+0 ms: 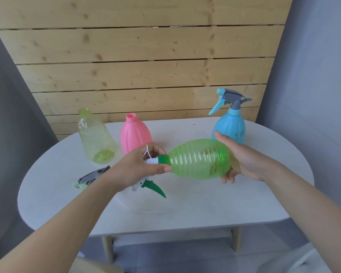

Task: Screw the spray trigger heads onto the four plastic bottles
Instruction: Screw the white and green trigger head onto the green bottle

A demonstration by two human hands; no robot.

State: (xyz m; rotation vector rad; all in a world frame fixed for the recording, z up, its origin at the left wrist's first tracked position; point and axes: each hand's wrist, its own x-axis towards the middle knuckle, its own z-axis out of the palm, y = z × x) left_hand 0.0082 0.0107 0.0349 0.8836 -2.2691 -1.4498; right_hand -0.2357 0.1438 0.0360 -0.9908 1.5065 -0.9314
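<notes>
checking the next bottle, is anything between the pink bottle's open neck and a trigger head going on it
Nothing visible caps the pink bottle; its neck is open. The left hand and green bottle are just in front of it.

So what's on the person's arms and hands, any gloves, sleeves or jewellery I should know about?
Nothing worn that shows: the left hand and right hand are bare, without gloves, rings or a watch, and both forearms are uncovered down to the frame's lower edge. No sleeve cuff is in view.
</notes>
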